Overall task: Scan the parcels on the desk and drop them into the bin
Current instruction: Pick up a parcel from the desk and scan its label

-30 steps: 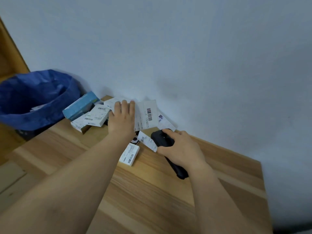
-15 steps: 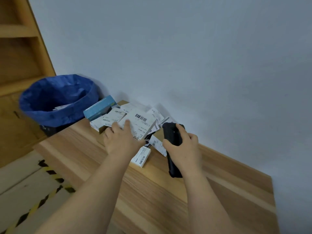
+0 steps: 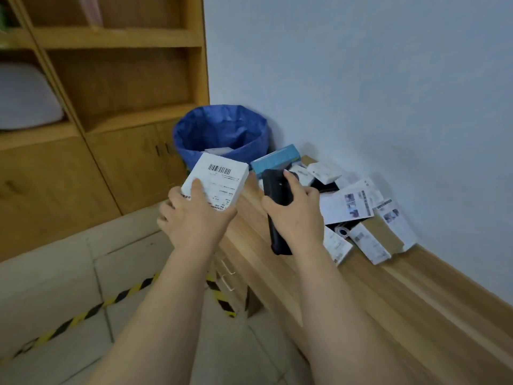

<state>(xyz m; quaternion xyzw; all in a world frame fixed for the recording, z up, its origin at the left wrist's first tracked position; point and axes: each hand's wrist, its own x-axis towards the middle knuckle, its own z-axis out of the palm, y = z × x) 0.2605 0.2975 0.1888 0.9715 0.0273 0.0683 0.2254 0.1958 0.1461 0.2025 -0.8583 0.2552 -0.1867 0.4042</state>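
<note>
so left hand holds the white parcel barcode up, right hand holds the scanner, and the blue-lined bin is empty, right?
Not quite: the bin is not empty. The head view shows a white parcel already lying inside it. The rest stands: the left hand holds the white parcel barcode up, and the right hand holds the scanner.

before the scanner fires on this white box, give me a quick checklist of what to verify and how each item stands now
1. White parcel held firmly: left hand grips its near end, thumb on top. Ok.
2. Barcode uncovered and facing up: thumb sits clear of it. Ok.
3. Scanner in hand: right hand wraps round it. Ok.
4. Scanner aimed at the barcode: its head points beside the parcel; the beam is not visible. Cannot tell.
5. Bin open and within a drop: just beyond the parcel, blue liner open, a box already inside. Ok.
6. Remaining parcels stable on the desk: piled against the wall. Ok.
</note>
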